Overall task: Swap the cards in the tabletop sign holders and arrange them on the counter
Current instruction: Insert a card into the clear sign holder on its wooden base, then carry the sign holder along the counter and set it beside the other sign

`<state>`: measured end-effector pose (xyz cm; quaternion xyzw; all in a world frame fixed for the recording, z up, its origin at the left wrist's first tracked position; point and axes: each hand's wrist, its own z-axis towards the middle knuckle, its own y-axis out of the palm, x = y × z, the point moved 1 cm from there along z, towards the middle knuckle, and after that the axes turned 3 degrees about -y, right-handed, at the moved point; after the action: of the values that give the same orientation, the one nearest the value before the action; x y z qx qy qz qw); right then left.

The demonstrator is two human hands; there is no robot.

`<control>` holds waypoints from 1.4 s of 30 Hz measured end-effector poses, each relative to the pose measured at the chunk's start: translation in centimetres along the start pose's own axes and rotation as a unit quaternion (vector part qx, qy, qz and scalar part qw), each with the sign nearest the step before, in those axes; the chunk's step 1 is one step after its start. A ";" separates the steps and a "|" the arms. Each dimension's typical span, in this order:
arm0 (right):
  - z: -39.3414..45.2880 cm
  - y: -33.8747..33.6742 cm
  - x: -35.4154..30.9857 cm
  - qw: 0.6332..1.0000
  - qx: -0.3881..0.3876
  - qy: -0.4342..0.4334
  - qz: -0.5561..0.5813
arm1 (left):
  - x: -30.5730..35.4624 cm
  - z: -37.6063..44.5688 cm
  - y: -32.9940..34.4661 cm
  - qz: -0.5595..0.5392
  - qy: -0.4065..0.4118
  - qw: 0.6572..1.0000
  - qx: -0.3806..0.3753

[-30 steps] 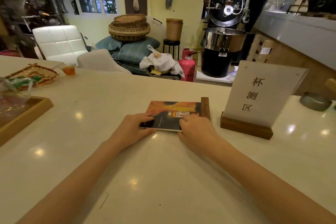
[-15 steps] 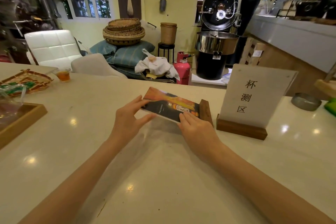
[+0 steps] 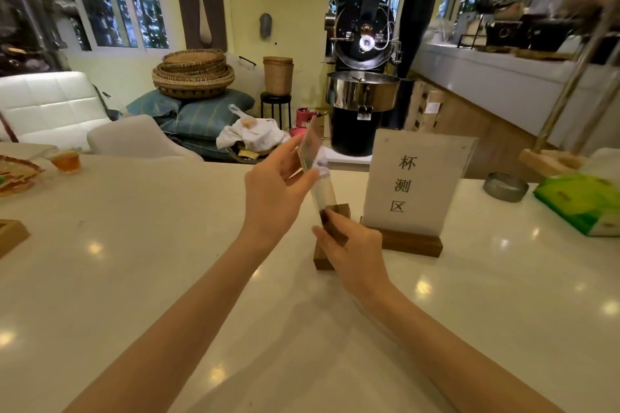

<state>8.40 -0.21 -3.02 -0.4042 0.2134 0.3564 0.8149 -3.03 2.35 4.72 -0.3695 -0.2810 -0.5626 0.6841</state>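
The left hand [image 3: 275, 191] pinches the upper part of a clear panel [image 3: 315, 164], thumb on the near face and fingers behind it. The panel stands nearly edge-on to the camera, tilted slightly, and motion blur hides what it carries. Its lower edge sits in a small wooden base [image 3: 327, 255] that rests on the white worktop [image 3: 167, 278]. The right hand [image 3: 352, 251] is closed around that base, fingers wrapped over its top and near side, so only its lower front corner and a bit of its far end show.

Just right of the base stands a second sign holder [image 3: 416, 188], upright on its own wooden block, facing the camera with a pale card bearing three dark characters in a column. Its block lies close to the right hand; whether they touch cannot be told.

Farther right of the base lie a round metal dish [image 3: 505, 186] and a green packet [image 3: 580, 203]. Well to the left of the base, near the worktop's far edge, stands a small glass of amber drink [image 3: 66, 160].
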 end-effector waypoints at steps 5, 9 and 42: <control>-0.4 -0.8 0.9 0.995 0.023 0.079 0.062 | 0.7 -0.4 2.2 0.008 0.016 1.000 -0.014; -0.6 -1.4 1.3 0.989 0.028 0.110 0.095 | 0.6 -0.6 3.3 0.025 0.011 1.000 -0.014; 1.7 -13.8 12.0 0.978 0.015 0.203 0.053 | -4.6 -5.2 5.5 0.150 -0.130 0.975 -0.102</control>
<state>26.69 0.32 -2.63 -0.4440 0.4007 0.3067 0.7404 1.20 1.15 -2.94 -0.5450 -0.2498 -0.4270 0.6769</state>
